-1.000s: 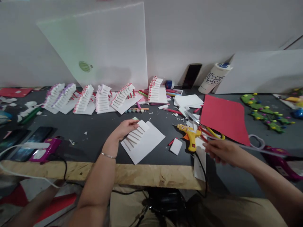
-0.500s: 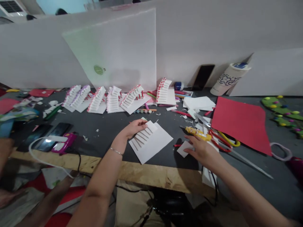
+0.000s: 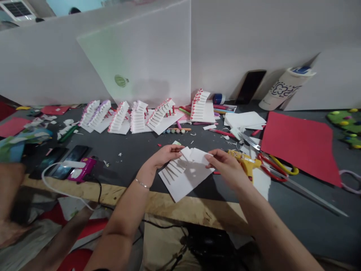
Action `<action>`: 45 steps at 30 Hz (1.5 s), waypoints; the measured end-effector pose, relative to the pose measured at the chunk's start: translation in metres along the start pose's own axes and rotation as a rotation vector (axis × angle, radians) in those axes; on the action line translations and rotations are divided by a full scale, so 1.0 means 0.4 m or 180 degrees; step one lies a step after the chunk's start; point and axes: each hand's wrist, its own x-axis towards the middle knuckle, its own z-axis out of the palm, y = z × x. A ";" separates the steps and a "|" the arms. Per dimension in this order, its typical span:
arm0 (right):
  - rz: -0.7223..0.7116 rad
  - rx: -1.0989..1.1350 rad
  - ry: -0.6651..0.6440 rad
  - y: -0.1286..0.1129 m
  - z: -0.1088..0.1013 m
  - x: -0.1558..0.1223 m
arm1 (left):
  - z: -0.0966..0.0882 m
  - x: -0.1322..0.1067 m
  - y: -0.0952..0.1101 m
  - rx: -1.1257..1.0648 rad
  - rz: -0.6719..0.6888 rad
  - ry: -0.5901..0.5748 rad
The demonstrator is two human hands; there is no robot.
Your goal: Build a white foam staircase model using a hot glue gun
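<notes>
A small white paper staircase with dark-edged steps stands slanted on a square white card near the table's front edge. My left hand has its thumb and fingers closed on the upper end of the staircase. Between the thumb and fingers of my right hand is a small white card piece, held beside the staircase's top end over the square card. I cannot tell whether the piece touches the staircase. Just beyond my right hand lies a yellow glue gun, partly covered by it.
Several finished-looking paper staircases line the back. Red-handled scissors, a red sheet and a long metal ruler-like strip lie right. A white tumbler and a phone lean behind. A pink device with cables sits left.
My right hand has lifted the small white card piece from beside the glue gun and carried it left to the staircase's top end. My left hand keeps its hold. The view has shifted slightly.
</notes>
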 end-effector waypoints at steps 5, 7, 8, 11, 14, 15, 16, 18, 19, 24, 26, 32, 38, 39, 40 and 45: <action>-0.0085 0.0202 0.0236 0.022 0.067 0.032 | -0.003 0.005 -0.008 -0.0060 0.0034 0.0010; -0.0031 0.0302 0.0328 0.030 0.077 0.040 | -0.001 0.004 -0.009 -0.0076 0.0103 0.0015; -0.0017 0.0288 0.0368 0.035 0.080 0.043 | 0.000 0.004 -0.009 -0.0090 0.0145 0.0013; -0.0062 0.0113 0.0395 0.049 0.084 0.050 | 0.004 0.004 -0.011 -0.0180 0.0205 -0.0055; -0.0106 -0.0013 0.0406 0.060 0.085 0.053 | 0.005 0.007 -0.015 -0.0287 0.0111 -0.0084; -0.0114 -0.0043 0.0430 0.062 0.084 0.053 | 0.006 0.008 -0.015 -0.0297 0.0070 -0.0070; -0.0120 -0.0068 0.0458 0.063 0.083 0.054 | 0.006 0.008 -0.014 -0.0295 0.0037 -0.0057; -0.0125 -0.0102 0.0485 0.064 0.081 0.054 | 0.007 0.007 -0.011 -0.0278 0.0002 -0.0063; -0.0119 -0.0095 0.0489 0.064 0.080 0.055 | 0.008 0.006 -0.008 -0.0269 -0.0001 -0.0085; -0.0073 -0.0043 0.0484 0.066 0.076 0.059 | 0.014 -0.001 0.005 -0.0217 0.0009 -0.0142; -0.0071 -0.0044 0.0488 0.067 0.076 0.060 | 0.013 -0.001 0.004 -0.0203 0.0016 -0.0151; -0.0045 0.0064 0.0449 0.064 0.078 0.060 | 0.010 0.004 -0.005 -0.0193 0.0077 -0.0232; -0.0058 0.0065 0.0500 0.062 0.082 0.059 | 0.011 0.008 -0.006 -0.0096 0.0044 -0.0191; -0.0076 0.0057 0.0500 0.064 0.083 0.059 | 0.011 0.009 -0.007 -0.0076 0.0065 -0.0187; -0.0100 0.0040 0.0508 0.066 0.083 0.059 | 0.011 0.009 -0.009 -0.0055 0.0096 -0.0181; -0.0174 -0.0193 0.0501 0.081 0.077 0.060 | 0.010 0.013 -0.018 -0.0015 0.0164 -0.0175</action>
